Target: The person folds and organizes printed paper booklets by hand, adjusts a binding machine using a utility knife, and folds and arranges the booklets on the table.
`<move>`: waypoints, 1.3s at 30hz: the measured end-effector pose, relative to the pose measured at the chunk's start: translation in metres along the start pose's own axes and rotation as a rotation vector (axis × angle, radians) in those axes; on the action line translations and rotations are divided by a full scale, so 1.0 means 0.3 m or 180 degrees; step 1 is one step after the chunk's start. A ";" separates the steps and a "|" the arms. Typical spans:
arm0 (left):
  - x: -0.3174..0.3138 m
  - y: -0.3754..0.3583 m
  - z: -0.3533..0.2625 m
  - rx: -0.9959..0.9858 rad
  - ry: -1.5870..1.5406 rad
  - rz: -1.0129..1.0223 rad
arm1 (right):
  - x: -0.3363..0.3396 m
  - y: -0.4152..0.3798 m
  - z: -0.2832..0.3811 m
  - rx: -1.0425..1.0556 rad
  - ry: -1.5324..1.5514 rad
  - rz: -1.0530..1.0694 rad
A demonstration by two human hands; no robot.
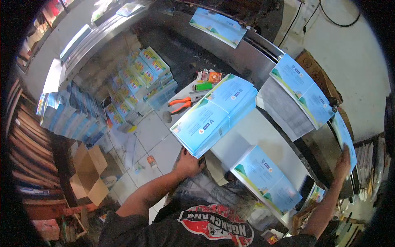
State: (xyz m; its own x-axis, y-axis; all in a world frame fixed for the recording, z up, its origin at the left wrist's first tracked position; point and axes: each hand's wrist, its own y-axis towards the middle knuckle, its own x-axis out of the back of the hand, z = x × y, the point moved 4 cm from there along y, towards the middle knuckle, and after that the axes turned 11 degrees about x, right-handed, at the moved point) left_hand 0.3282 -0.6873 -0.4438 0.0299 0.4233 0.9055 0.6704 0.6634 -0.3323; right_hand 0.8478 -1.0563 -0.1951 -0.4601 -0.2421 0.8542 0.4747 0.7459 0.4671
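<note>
A tall stack of light-blue printed sheets point(220, 111) sits on the white table, slightly fanned at its edges. My left hand point(190, 164) is at the stack's near corner, its fingers partly hidden against the edge. Far to the right, my right hand point(342, 164) grips a blue printed sheet point(342, 129) along the metal machine edge. A lower pile of the same sheets point(267, 179) lies on the table between my arms. Another blue sheet point(302, 88) rests over a grey sheet point(284, 109) on the machine.
Orange-handled pliers point(181, 105) and a green lighter point(203, 86) lie beside the tall stack. On the tiled floor are bundles of colourful prints point(142, 78), more stacked paper point(74, 115) and an open cardboard box point(88, 175). One blue sheet point(218, 25) lies at the far machine edge.
</note>
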 end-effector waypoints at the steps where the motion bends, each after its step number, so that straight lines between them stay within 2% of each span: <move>1: 0.011 0.003 -0.003 -0.0006 0.0003 -0.0014 | -0.027 -0.042 0.036 0.0122 -0.0129 -0.0145; 5: 0.031 -0.018 -0.013 -0.0004 -0.0002 0.0234 | -0.030 -0.154 0.132 -0.0258 0.0166 0.0465; 6: 0.032 -0.019 -0.010 0.0045 0.0032 0.0322 | -0.072 -0.196 0.120 -0.0202 -0.0212 0.0788; 7: 0.027 -0.017 -0.007 0.0024 0.0038 0.0323 | -0.047 -0.206 0.167 -0.0222 -0.0222 0.0788; 9: 0.007 -0.013 0.005 0.0044 -0.0092 0.0288 | 0.077 -0.188 0.456 -0.0083 0.0803 0.0856; 11: 0.003 -0.015 0.010 0.0006 -0.0109 0.0227 | 0.204 -0.193 0.747 0.0090 0.1456 0.1414; 13: -0.004 -0.016 0.016 -0.0029 -0.0134 0.0155 | 0.279 -0.253 0.970 0.0763 0.1436 0.1563; 15: -0.010 -0.016 0.021 -0.0083 -0.0234 -0.0065 | 0.325 -0.300 1.100 0.1045 0.0978 0.1820; 19: -0.006 -0.023 0.025 -0.0142 -0.0239 -0.0224 | 0.299 -0.353 1.106 0.0936 0.1016 0.2072; 21: -0.010 -0.027 0.024 -0.0220 -0.0140 -0.0388 | 0.303 -0.358 1.082 0.0888 0.1756 0.2252; 25: -0.021 -0.017 0.022 -0.0127 -0.0166 -0.0273 | 0.359 -0.294 1.076 0.1086 0.1774 0.2205; 27: -0.036 -0.008 0.030 -0.0203 -0.0137 -0.0462 | 0.360 -0.268 1.045 0.0436 0.1648 0.2734; 29: -0.018 -0.012 0.025 -0.0129 -0.0121 -0.0347 | 0.359 -0.241 0.928 0.0191 0.1492 0.2196; 31: -0.010 -0.016 0.025 -0.0074 -0.0081 -0.0218 | 0.422 -0.114 0.808 -0.0111 0.1383 0.1997; 33: -0.009 -0.010 0.027 -0.0031 -0.0134 0.0050 | 0.357 -0.068 0.511 -0.0539 0.0899 0.1589; 35: 0.006 -0.017 0.021 -0.0030 -0.0152 -0.0020 | 0.383 0.015 0.261 -0.0191 0.0692 -0.0495; 37: 0.004 -0.016 0.019 -0.0044 -0.0163 -0.0086 | 0.455 0.122 0.176 -0.0261 0.0115 -0.1275; 39: -0.019 -0.006 0.026 -0.0075 -0.0051 -0.0122 | 0.392 0.166 0.084 -0.0165 -0.0188 -0.1224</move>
State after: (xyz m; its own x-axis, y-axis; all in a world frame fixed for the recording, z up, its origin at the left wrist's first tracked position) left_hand 0.3211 -0.6862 -0.4504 -0.0078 0.4079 0.9130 0.6881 0.6647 -0.2911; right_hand 0.7982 -1.0321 -0.0771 -0.6535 -0.4605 0.6007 0.2960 0.5750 0.7627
